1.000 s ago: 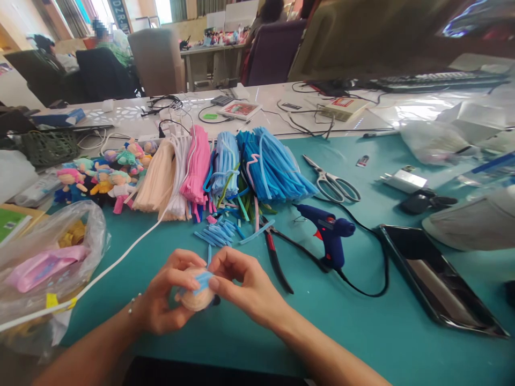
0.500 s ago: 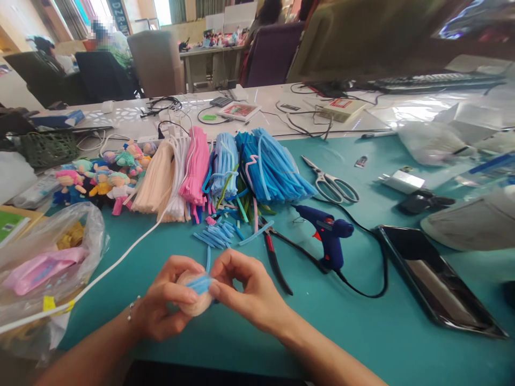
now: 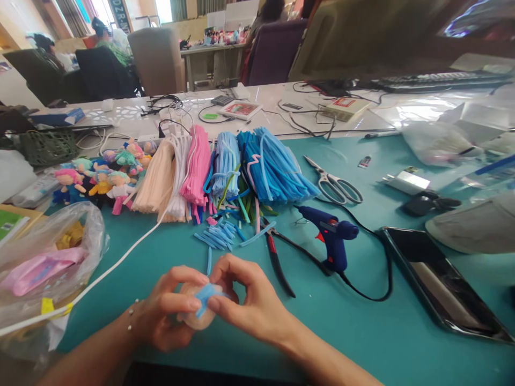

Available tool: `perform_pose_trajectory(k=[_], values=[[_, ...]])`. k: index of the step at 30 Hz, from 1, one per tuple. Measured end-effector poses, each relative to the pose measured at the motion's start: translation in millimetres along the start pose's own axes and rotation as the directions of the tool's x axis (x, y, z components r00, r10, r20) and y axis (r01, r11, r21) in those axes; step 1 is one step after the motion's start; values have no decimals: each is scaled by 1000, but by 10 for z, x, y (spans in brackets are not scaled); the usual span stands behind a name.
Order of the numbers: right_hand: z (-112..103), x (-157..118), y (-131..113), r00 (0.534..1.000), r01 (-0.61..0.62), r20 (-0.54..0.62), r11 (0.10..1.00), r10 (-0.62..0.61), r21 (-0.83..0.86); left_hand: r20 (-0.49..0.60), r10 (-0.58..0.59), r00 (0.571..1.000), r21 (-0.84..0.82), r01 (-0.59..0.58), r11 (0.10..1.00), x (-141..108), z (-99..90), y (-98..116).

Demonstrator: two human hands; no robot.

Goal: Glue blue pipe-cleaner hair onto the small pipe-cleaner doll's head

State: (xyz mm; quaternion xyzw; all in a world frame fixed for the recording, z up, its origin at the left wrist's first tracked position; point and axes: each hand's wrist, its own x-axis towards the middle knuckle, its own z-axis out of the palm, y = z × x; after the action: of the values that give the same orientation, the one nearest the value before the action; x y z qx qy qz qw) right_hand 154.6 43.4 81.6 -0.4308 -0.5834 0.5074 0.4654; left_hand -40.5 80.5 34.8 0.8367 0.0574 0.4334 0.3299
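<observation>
My left hand (image 3: 171, 308) is closed round a small peach-coloured fuzzy ball (image 3: 200, 320) low over the green mat. Light blue pipe cleaner pieces (image 3: 206, 296) lie across the front of the ball. With thumb and fingers, my right hand (image 3: 245, 297) pinches the blue pieces at their right edge; the fingertips hide part of them. Just beyond my hands, a single blue piece (image 3: 209, 261) lies on the mat. Farther off is a pile of short cut blue pipe cleaners (image 3: 217, 234).
Bundles of peach (image 3: 155, 179), pink (image 3: 196, 169) and blue pipe cleaners (image 3: 277, 169) stand behind. Small dolls (image 3: 102, 179) sit at left, above a plastic bag (image 3: 90, 236). To the right are pliers (image 3: 277, 268), a glue gun (image 3: 332, 233), scissors (image 3: 333, 182) and a black tray (image 3: 434, 284).
Both hands have come slightly lower with the ball. The ball has turned a little, and the blue pieces on it now slant differently under my right fingertips.
</observation>
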Motion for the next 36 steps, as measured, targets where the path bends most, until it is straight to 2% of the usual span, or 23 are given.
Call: perform_pose_trajectory(k=[9,13,18,23,29,33,36], values=[[43,-24,-7,995,86,-53,994,-90,-72,95,103,990,141,-116,983,77,-89,9],[18,-25,0,994,100,-41,992,-103,-71,44,99,994,137,-105,985,70,-64,8],[-13,-22,9,997,56,-50,998,-55,10,-39,89,995,93,-85,992,33,-30,-1],[-11,-26,15,998,38,-50,999,-39,-22,-96,69,993,56,-64,996,-13,-6,-32],[4,-20,41,989,120,-76,988,-128,-102,-104,44,994,38,-40,998,-39,-3,-35],[6,-31,60,980,171,-79,972,-185,-160,-104,-16,994,5,17,1000,-80,-1,-34],[7,-38,68,977,178,-83,966,-196,-189,-108,-2,994,10,3,1000,-95,2,-46]])
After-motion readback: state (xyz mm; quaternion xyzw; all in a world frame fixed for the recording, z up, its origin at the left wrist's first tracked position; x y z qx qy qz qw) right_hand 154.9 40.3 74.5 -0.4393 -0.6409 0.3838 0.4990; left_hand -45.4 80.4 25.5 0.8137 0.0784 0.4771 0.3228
